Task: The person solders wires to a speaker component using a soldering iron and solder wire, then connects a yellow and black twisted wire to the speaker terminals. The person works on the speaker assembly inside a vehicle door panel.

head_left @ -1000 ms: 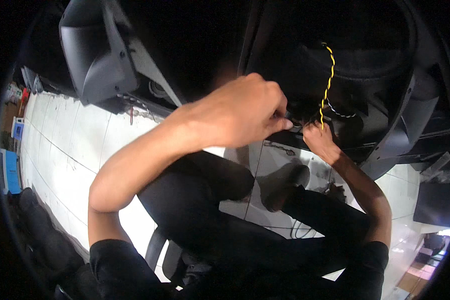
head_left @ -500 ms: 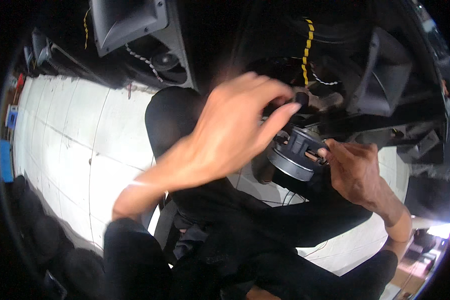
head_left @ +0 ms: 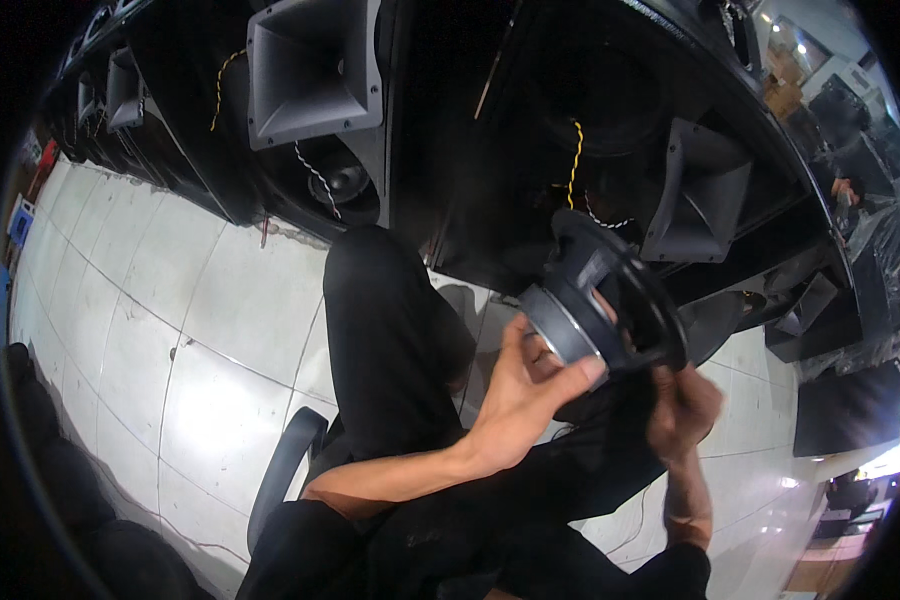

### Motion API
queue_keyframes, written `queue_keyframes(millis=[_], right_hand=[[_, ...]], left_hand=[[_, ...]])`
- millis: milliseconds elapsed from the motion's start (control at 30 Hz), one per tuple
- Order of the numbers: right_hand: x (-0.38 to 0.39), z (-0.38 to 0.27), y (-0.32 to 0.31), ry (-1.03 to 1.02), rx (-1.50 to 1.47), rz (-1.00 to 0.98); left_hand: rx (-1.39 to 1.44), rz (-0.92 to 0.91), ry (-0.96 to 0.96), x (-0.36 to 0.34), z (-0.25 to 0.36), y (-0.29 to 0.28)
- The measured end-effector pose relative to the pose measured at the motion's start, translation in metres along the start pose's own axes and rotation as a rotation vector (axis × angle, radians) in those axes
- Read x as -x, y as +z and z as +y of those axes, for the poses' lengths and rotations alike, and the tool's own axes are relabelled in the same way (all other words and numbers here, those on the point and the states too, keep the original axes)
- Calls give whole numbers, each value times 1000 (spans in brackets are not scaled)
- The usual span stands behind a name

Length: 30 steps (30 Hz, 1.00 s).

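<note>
A black speaker driver with a silver-banded magnet is held tilted between my hands, above my lap. My left hand wraps its fingers and thumb around the magnet end. On the lower edge of the frame rim, my right hand is closed, its fingertips partly hidden behind the rim. Behind the driver stands a black speaker cabinet with a grey horn. A yellow twisted wire and a white-and-dark twisted wire hang out of that cabinet.
To the left, another cabinet carries a grey square horn and a small round driver. More cabinets line the far left. White floor tiles lie below, with a curved black chair part by my leg. Plastic-wrapped items stand at the right.
My left hand has come down from above the driver onto its magnet. The driver has been tilted, its rim now toward the right. My right hand has shifted down and stays at the rim.
</note>
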State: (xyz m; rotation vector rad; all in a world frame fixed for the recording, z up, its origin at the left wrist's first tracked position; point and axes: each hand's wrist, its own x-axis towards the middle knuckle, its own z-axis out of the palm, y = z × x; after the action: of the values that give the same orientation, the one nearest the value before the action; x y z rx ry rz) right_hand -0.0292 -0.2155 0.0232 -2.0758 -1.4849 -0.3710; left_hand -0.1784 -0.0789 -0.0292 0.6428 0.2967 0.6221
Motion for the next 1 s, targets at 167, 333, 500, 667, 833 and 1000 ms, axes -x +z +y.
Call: queue_keyframes(millis=[167, 333, 500, 667, 833, 1000], right_hand=[[5, -8, -1, 345, -342, -149], [-8, -15, -28, 267, -462, 3], [-22, -24, -21, 162, -434, 96], [-37, -36, -20, 129, -471, 157], [-47, -32, -16, 25, -441, 197], [-84, -33, -25, -22, -534, 384]], left_hand=[[-744, 97, 550, 1, 13, -12], [-1214, 97, 1014, -8, 21, -19], [-1439, -32, 1239, -10, 26, -29], [-1658, -200, 1345, -6, 49, -26], [-1847, -367, 1301, -9, 85, -13], [-1939, -373, 1317, -20, 129, 21]])
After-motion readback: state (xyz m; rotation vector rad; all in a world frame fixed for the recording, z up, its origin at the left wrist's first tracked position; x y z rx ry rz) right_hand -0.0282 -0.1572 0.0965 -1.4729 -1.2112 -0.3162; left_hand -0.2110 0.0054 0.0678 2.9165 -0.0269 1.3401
